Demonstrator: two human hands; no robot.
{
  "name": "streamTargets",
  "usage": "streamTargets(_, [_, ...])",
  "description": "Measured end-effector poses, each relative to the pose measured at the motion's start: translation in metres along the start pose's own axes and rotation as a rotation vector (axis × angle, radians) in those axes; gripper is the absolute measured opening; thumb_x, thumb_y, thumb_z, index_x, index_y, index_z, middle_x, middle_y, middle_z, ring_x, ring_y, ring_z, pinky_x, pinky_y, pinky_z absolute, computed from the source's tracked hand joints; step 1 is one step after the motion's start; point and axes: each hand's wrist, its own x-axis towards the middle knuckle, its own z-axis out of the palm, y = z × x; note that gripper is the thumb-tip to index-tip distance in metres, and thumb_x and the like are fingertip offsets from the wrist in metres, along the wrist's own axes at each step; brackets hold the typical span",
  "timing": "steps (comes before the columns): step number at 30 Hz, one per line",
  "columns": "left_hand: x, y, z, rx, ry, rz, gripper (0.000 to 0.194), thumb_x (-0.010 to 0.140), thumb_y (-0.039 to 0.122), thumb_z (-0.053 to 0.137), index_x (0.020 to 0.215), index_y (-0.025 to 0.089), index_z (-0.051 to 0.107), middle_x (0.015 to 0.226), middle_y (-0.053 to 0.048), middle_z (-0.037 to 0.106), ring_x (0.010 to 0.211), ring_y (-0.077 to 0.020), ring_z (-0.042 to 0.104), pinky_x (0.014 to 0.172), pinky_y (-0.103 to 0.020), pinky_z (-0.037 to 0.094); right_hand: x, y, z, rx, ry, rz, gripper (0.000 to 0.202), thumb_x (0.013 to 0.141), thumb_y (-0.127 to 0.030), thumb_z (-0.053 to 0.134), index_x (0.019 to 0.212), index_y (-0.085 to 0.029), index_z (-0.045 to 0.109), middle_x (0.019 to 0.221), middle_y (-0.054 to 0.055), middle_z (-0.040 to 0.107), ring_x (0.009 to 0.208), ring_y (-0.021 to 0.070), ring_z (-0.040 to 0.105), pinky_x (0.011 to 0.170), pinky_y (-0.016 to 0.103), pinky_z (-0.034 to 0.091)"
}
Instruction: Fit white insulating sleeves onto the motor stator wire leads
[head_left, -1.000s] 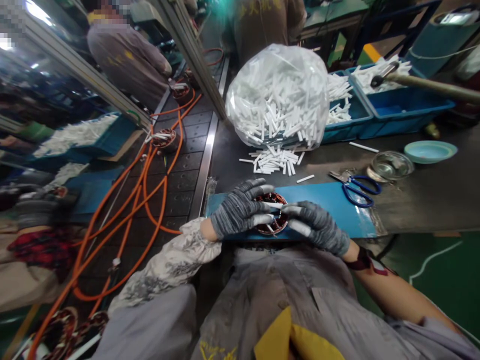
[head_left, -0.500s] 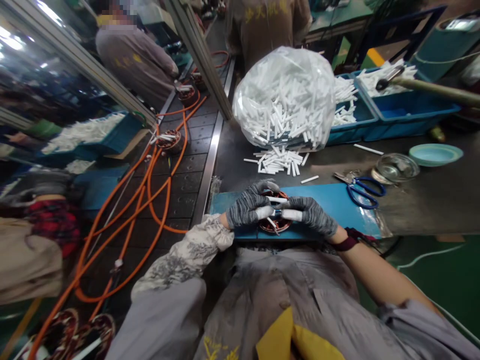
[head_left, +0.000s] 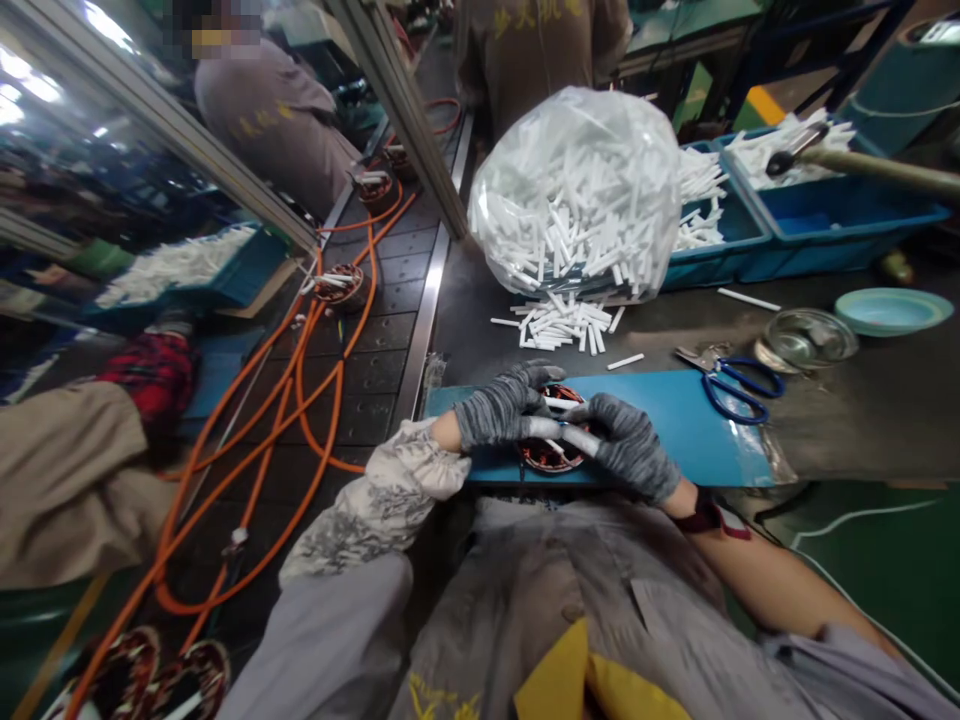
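Observation:
A round motor stator (head_left: 555,460) with copper windings lies on a blue board (head_left: 679,420) in front of me. White sleeve tubes (head_left: 564,404) stick out across its middle. My left hand (head_left: 501,410), in a grey glove with white fingertip wraps, reaches over the stator's left side with thumb and fingers drawn together. From the right, my right hand (head_left: 631,445), gloved the same way, brings its fingertips against the left thumb above the stator. Both are closed in a pinch; what lies between the fingertips is too small to make out.
Beyond the board, a clear bag (head_left: 577,200) of white tubes stands behind a loose tube pile (head_left: 566,322). Blue-handled scissors (head_left: 742,385), a glass bowl (head_left: 806,340) and blue bins (head_left: 832,235) are on the right. Orange hoses (head_left: 300,440) cross the conveyor at left, near a co-worker's sleeve (head_left: 154,375).
My right hand has tilted, its fingertips shifting up and closer to the left thumb. The view has shifted slightly. The co-worker's arm at left has moved right.

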Motion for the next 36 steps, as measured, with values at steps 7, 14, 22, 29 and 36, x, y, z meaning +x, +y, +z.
streamTargets(7, [0.024, 0.030, 0.025, 0.270, 0.116, -0.017, 0.028, 0.086, 0.046, 0.075, 0.096, 0.021, 0.080, 0.147, -0.010, 0.059, 0.140, -0.0337, 0.048, 0.123, -0.057, 0.029, -0.014, 0.022, -0.014, 0.406, -0.031, 0.073, 0.030, 0.089, -0.047, 0.067, 0.108, -0.027, 0.056, 0.099, 0.002, 0.067, 0.088, 0.0204, 0.064, 0.081, 0.037, 0.055])
streamTargets(14, [-0.025, -0.008, 0.004, 0.130, 0.051, 0.123, 0.120, 0.066, 0.075, 0.079, 0.161, 0.019, 0.030, 0.144, -0.016, 0.060, 0.132, -0.0328, 0.057, 0.122, -0.049, 0.030, -0.038, 0.023, -0.019, 0.117, -0.220, -0.067, 0.020, 0.096, -0.043, 0.063, 0.097, -0.023, 0.066, 0.085, 0.003, 0.070, 0.073, 0.0166, 0.063, 0.070, 0.030, 0.053])
streamTargets(22, [-0.054, -0.035, 0.035, 0.582, 0.305, 0.092, 0.095, 0.086, 0.060, 0.070, 0.162, 0.022, 0.027, 0.143, -0.014, 0.062, 0.132, -0.0343, 0.059, 0.128, -0.058, -0.004, 0.011, 0.022, -0.017, -0.588, -0.029, -0.179, 0.030, 0.103, -0.038, 0.052, 0.109, -0.020, 0.075, 0.102, 0.011, 0.074, 0.092, 0.0236, 0.066, 0.087, 0.036, 0.049])
streamTargets(29, [-0.038, -0.015, 0.072, 0.697, 0.726, 0.009, 0.081, 0.084, 0.046, 0.077, 0.153, 0.017, 0.045, 0.126, -0.013, 0.073, 0.101, -0.0292, 0.072, 0.129, -0.056, 0.003, 0.063, 0.046, -0.072, -0.828, 0.010, 0.095, 0.023, 0.094, -0.025, 0.058, 0.106, -0.015, 0.076, 0.120, 0.016, 0.073, 0.108, 0.0323, 0.066, 0.099, 0.046, 0.049])
streamTargets(36, [-0.040, -0.015, 0.078, 0.553, 0.790, -0.055, 0.057, 0.083, 0.044, 0.077, 0.133, 0.021, 0.061, 0.118, -0.009, 0.075, 0.108, -0.0286, 0.071, 0.126, -0.062, 0.021, 0.026, 0.004, -0.039, -0.267, 0.089, -0.116, 0.028, 0.098, -0.035, 0.054, 0.117, -0.022, 0.069, 0.111, 0.007, 0.076, 0.101, 0.0218, 0.072, 0.090, 0.035, 0.056])
